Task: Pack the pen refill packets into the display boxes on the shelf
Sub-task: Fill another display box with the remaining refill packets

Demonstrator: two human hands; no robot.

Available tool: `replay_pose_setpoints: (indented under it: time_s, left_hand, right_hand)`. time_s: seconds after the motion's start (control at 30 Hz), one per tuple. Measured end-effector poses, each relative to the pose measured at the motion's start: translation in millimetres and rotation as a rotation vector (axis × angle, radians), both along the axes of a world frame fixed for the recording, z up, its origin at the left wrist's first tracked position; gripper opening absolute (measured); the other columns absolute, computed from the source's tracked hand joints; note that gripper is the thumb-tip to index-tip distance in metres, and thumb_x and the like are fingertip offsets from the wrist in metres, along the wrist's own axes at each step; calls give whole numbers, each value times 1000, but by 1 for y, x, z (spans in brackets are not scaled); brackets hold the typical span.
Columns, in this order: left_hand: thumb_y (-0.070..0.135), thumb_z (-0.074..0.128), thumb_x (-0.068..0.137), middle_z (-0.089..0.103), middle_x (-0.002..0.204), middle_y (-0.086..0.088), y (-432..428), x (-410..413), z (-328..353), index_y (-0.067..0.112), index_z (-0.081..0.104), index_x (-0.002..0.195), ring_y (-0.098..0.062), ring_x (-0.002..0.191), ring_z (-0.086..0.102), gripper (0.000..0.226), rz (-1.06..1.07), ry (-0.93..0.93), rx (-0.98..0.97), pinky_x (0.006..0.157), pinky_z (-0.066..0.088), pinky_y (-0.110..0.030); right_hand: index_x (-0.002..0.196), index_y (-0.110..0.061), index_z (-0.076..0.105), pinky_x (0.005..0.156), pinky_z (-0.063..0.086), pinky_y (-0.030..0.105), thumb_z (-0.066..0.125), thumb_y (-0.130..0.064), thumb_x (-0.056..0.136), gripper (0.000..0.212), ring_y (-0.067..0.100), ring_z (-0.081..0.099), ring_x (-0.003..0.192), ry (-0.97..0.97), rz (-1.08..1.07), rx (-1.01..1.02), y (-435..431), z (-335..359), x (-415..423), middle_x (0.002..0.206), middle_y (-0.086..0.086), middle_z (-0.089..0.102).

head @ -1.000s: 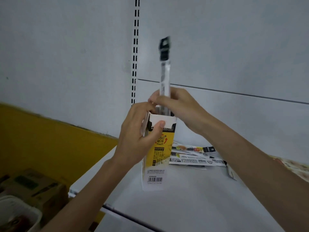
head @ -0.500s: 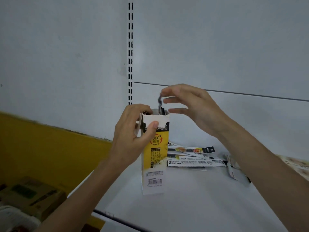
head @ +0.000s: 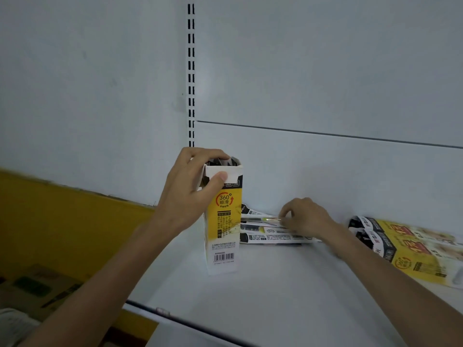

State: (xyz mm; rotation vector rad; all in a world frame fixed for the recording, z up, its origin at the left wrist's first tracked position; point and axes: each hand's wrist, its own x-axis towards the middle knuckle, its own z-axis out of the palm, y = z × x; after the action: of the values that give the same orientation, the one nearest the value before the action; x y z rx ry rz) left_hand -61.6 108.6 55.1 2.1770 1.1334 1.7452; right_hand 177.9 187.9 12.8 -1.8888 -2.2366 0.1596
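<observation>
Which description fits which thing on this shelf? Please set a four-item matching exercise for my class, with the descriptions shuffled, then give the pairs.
Things
1. upright display box
2. refill packets
3. right hand
4. lying boxes

Descriptions
A. fingers down on the loose pile
B. flat on the shelf, far right
C. gripped at its top by the left hand
D. loose heap just right of the upright display box

Pairs: 1-C, 2-D, 3-A, 4-B
</observation>
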Motion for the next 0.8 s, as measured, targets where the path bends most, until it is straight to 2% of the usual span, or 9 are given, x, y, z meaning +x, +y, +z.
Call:
replay_pose_setpoints:
  time_s: [0.13, 0.23, 0.3, 0.4, 0.5, 0.6, 0.67, 0.73, 0.8]
  left_hand:
    - [30, 50, 79, 49, 111, -2, -2, 5, -2, 41, 51, 94, 10, 97, 49, 19, -7, -39, -12, 63, 43, -5]
    - [30, 49, 79, 47, 111, -2, -5, 10, -1, 42, 50, 92, 3, 98, 51, 18, -5, -42, -24, 62, 43, -4]
    - [31, 48, 79, 47, 112, -3, -6, 13, -1, 42, 48, 92, 3, 97, 52, 17, -8, -54, -39, 61, 44, -4]
    - [38, 48, 78, 49, 111, -2, -5, 13, -3, 45, 47, 89, 2, 97, 52, 13, 14, -50, -31, 63, 44, -5]
    - [46, 46, 76, 53, 113, -4, -6, 11, -3, 43, 48, 90, -7, 101, 54, 14, 24, -29, -23, 65, 44, -7]
    - [50, 47, 75, 51, 114, -2, -8, 8, -1, 40, 51, 91, -4, 104, 51, 19, 20, 3, -45, 67, 46, -7]
    - [45, 50, 78, 49, 114, -1, -9, 7, 1, 42, 50, 90, -2, 106, 49, 13, 8, 25, -67, 67, 46, -7]
    - [40, 49, 79, 48, 114, 0, -10, 4, 2, 44, 50, 91, -1, 108, 47, 13, -8, 51, -89, 67, 48, -7]
    - [39, 49, 79, 48, 115, 3, -10, 1, 2, 46, 51, 94, 7, 108, 43, 17, -4, 85, -90, 70, 46, -5]
  right_hand:
    - [87, -18, 66, 55, 47, 24, 58, -16, 87, 9, 12, 60, 51, 388, 36, -4, -11, 16, 9, 68, 2, 69]
    - [87, -14, 66, 59, 54, 28, 53, -15, 89, 13, 18, 68, 62, 703, 52, -40, -18, 33, 11, 79, 9, 72]
    - [86, -11, 64, 59, 57, 27, 54, -18, 89, 13, 21, 70, 69, 794, 81, -12, -19, 40, 10, 83, 11, 70]
    - [86, -18, 54, 53, 51, 19, 57, -13, 89, 6, 18, 67, 63, 528, 146, 163, -12, 34, 8, 87, 13, 67]
    - [116, -33, 44, 61, 50, 32, 40, -7, 92, 35, 27, 65, 72, 247, 200, 112, 2, 16, 4, 100, 11, 65]
    - [141, -39, 22, 63, 44, 31, 37, -5, 91, 62, 21, 54, 64, 38, 209, 53, 11, -1, -9, 98, 9, 61]
    - [144, -38, 17, 65, 44, 33, 41, -1, 86, 73, 22, 51, 68, -31, 244, 53, 14, -11, -17, 87, 3, 59]
    - [145, -38, 16, 67, 46, 36, 45, -1, 82, 79, 23, 54, 71, -13, 230, 44, 16, -16, -19, 80, 5, 59]
    - [139, -29, 33, 70, 43, 32, 48, -2, 81, 65, 25, 57, 85, -27, 185, 72, 17, -15, -19, 89, 7, 60]
